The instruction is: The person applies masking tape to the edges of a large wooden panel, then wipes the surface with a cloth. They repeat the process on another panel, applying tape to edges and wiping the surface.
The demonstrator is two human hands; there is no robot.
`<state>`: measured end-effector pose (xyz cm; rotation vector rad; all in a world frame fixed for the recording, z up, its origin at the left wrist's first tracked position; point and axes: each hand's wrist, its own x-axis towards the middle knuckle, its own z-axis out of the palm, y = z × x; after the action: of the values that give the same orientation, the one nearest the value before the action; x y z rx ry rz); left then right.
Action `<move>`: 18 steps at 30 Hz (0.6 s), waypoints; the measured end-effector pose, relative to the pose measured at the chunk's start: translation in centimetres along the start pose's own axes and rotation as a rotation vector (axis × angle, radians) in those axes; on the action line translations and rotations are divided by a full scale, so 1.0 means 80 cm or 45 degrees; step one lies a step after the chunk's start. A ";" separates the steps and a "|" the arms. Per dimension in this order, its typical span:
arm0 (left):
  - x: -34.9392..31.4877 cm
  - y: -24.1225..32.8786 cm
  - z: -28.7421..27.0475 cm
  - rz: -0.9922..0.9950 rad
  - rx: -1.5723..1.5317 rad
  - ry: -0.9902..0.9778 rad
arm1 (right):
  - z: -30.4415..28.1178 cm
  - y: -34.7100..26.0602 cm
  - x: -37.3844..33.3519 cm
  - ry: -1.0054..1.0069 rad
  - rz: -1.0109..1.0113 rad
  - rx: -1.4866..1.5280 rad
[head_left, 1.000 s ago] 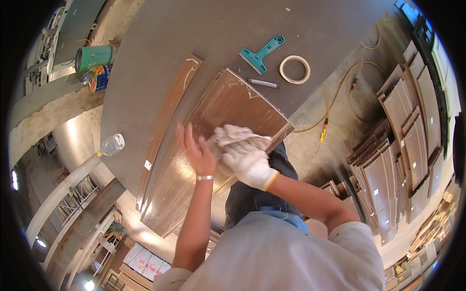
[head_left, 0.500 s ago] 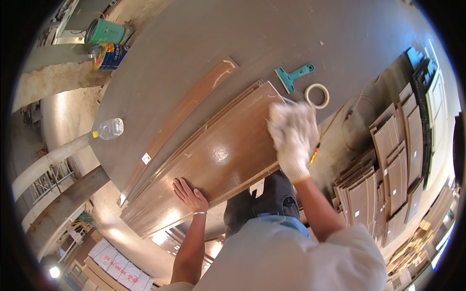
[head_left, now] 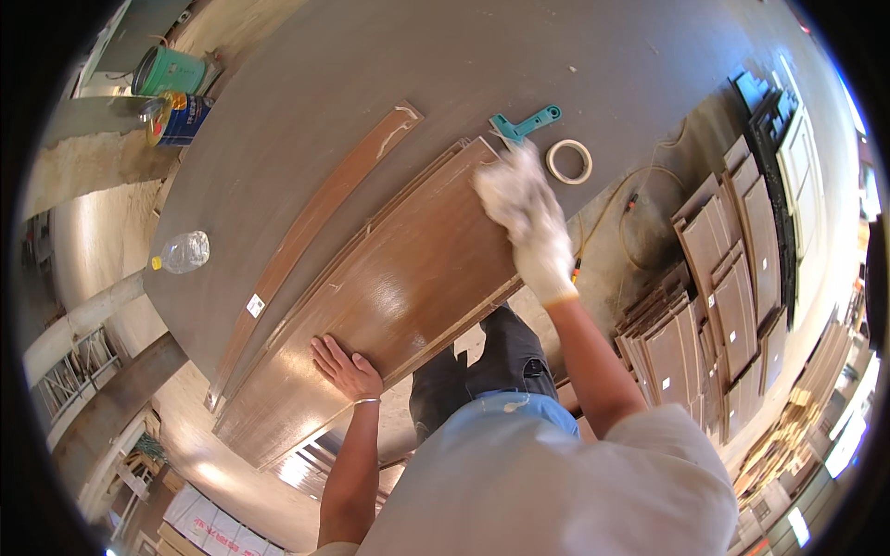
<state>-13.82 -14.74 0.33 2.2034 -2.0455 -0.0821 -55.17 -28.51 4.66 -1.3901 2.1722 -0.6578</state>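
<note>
One brown panel: L hand flat on it, fingers slightly apart; gloved R hand blurred, fingers can't tell. Prob. wiping; next stroke needs L bracing.

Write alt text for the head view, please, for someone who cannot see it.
A person's bare left hand rests on a brown panel, while the gloved right hand, blurred, is at the panel's right end. A teal scraper, tape roll and clear bottle are on the grey table.

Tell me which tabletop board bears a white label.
The narrow strip, left of the wide panel under the left hand; that panel's visible face shows none.
</note>
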 end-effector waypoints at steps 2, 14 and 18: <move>0.001 -0.001 0.001 0.005 0.001 -0.002 | -0.033 0.024 -0.038 -0.128 -0.022 -0.391; -0.002 -0.002 0.002 0.001 0.023 0.013 | 0.088 -0.126 0.106 -0.079 -0.069 -0.056; -0.010 -0.014 0.015 -0.037 0.048 -0.002 | 0.095 -0.239 0.095 -1.115 0.110 0.483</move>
<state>-12.92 -13.97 -1.03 2.2560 -2.0324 -0.0482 -40.12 -43.63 9.69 -1.0805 1.3200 -0.3050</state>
